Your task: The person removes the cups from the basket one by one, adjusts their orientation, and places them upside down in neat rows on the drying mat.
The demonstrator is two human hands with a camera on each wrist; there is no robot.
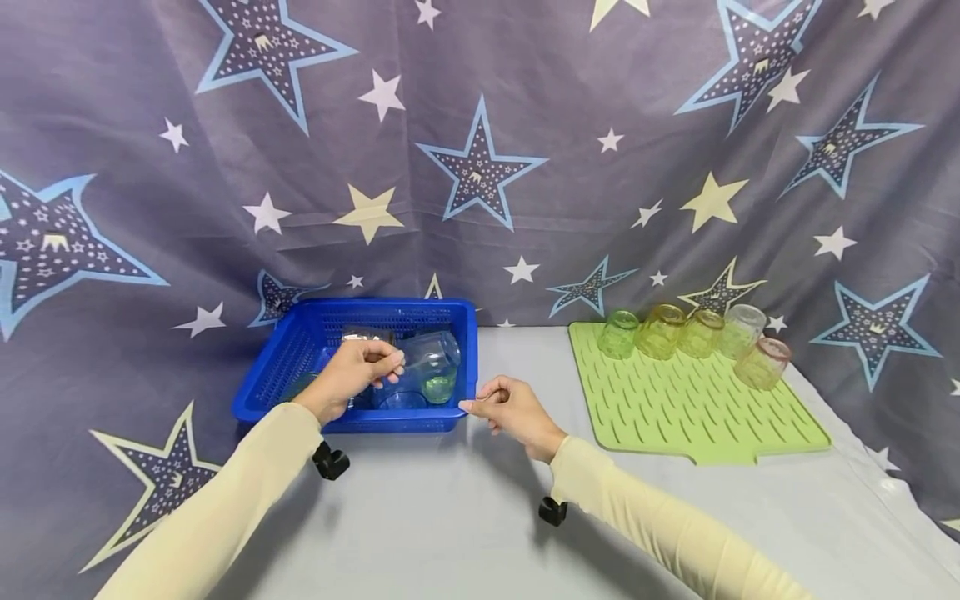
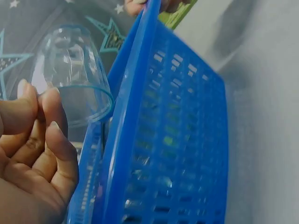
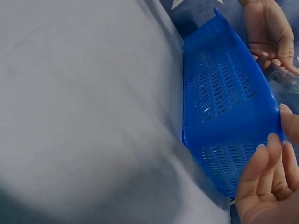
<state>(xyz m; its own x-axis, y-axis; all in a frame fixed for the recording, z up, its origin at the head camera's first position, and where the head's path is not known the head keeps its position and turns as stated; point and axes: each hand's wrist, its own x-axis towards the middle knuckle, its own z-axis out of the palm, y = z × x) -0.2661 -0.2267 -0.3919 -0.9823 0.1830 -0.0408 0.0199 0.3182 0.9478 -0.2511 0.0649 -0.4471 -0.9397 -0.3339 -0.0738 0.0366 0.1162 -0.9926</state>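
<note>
My left hand is over the blue plastic basket, thumb and forefinger pinching a clear drinking glass by its rim. That glass is tilted, its bluish rim close above the basket edge in the left wrist view. Other glasses lie inside the basket, among them a greenish glass, partly hidden by the held one and by the hand. At the basket's near right corner my right hand grips the rim, with the thumb on top and the fingers bent beneath.
To the right lies a green drying mat. Along its back edge stand several tinted glasses, upside down, including a green glass and a pink-rimmed glass. A star-patterned curtain hangs behind the white table.
</note>
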